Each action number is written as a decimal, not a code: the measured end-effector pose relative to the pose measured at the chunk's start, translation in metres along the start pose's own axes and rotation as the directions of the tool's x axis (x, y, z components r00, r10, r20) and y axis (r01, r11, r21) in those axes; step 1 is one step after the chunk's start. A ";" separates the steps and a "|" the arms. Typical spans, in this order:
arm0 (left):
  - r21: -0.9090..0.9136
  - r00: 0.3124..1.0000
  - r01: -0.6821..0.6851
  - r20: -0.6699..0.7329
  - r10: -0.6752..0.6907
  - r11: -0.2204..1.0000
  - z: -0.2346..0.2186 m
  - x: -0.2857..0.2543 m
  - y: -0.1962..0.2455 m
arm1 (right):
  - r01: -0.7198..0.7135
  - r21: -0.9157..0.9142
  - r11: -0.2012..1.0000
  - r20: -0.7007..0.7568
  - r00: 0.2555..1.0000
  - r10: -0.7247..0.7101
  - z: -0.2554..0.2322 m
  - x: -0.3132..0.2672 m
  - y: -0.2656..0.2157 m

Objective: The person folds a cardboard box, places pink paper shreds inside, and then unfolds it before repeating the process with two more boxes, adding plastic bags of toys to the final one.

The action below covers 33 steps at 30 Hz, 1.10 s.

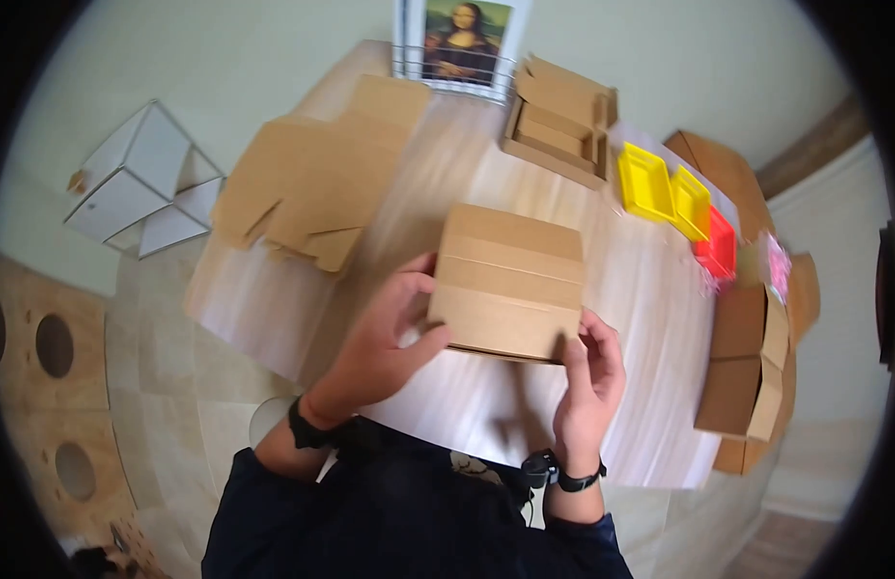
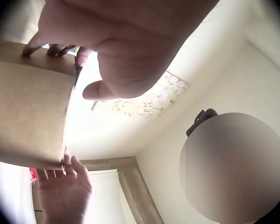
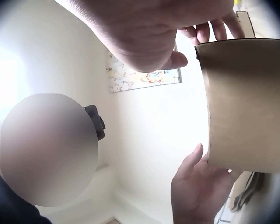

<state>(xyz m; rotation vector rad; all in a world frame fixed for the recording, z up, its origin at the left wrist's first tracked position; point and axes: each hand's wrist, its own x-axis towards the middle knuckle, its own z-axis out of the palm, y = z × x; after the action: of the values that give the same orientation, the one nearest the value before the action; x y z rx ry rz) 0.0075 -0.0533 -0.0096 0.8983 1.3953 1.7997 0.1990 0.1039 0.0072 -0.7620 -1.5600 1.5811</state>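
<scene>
A small closed cardboard box (image 1: pixel 510 280) is held between my two hands over the near part of the table. Its top shows a seam across it. My left hand (image 1: pixel 380 333) holds the box's left side, thumb by the near corner. On the opposite side my right hand (image 1: pixel 590 381) holds the near right corner, with its fingers along the side wall. Both wrist views look up at the plain underside of the box (image 2: pixel 28 109), raised with a hand at either end. In the right wrist view the right fingers (image 3: pixel 219 29) lie against the box wall.
A flat unfolded cardboard sheet (image 1: pixel 307 179) lies on the table (image 1: pixel 650 386) at left. An open cardboard box (image 1: pixel 554 130) stands at the back, near a wire rack (image 1: pixel 457 72) with a picture. Yellow trays (image 1: pixel 646 181), a red tray (image 1: pixel 718 246) and another box (image 1: pixel 737 362) are at right.
</scene>
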 end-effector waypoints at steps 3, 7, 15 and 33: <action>0.061 0.999 0.007 0.051 -0.010 0.998 -0.007 0.008 0.002 | -0.090 0.105 0.990 0.030 0.996 0.087 0.000 0.002 -0.005; 0.137 0.992 -0.068 0.113 0.052 0.988 -0.004 0.019 0.007 | -0.206 0.138 0.969 0.073 0.978 0.198 -0.004 0.006 -0.011; 0.075 0.958 -0.209 0.217 0.188 0.975 -0.011 0.018 0.003 | -0.010 0.110 0.994 0.110 0.994 -0.002 -0.019 0.006 0.001; 0.404 0.951 -0.292 0.220 0.217 0.867 -0.012 0.004 0.005 | 0.304 -0.216 0.928 0.514 0.843 -0.157 -0.025 0.002 0.004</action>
<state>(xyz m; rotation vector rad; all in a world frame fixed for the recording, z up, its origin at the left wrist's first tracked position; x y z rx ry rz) -0.0052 -0.0574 -0.0063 1.4957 1.6592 1.5696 0.2182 0.1189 0.0021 -0.2986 -2.2018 1.4433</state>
